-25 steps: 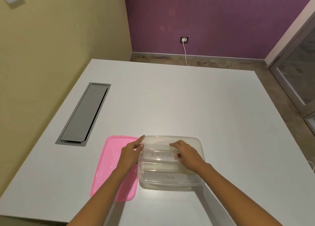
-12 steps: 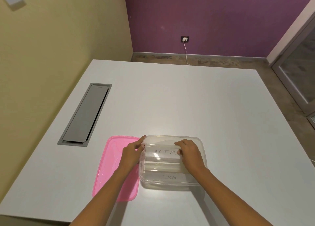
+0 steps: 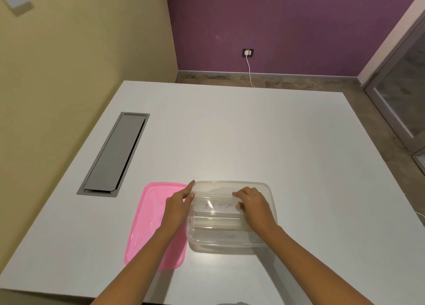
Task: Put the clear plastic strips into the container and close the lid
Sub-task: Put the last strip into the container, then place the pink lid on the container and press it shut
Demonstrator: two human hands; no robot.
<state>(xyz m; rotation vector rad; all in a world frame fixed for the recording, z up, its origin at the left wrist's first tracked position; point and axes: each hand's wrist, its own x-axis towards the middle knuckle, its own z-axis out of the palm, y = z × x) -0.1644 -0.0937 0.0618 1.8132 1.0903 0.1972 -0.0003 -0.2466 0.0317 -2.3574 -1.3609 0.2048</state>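
Observation:
A clear plastic container [image 3: 264,240] stands open near the table's front edge. Inside it lie clear plastic strips: one marked "BATMA…" [image 3: 216,206], another [image 3: 216,223] below it, and one marked "DOG" [image 3: 227,236] nearest me. My right hand [image 3: 254,207] is inside the container, its fingers pinched on the right end of the "BATMA…" strip. My left hand [image 3: 178,204] grips the container's left rim, thumb at the far corner. The pink lid [image 3: 147,226] lies flat to the left of the container, partly under my left forearm.
A grey cable hatch [image 3: 115,154] is set into the white table [image 3: 253,139] at the left. Yellow wall on the left, purple wall behind with a socket and white cable [image 3: 248,60]. A glass door [image 3: 402,102] is at the right.
My right hand shifted slightly right and back inside the container with the "BATMA…" strip, which now lies higher up. My left hand stays on the left rim.

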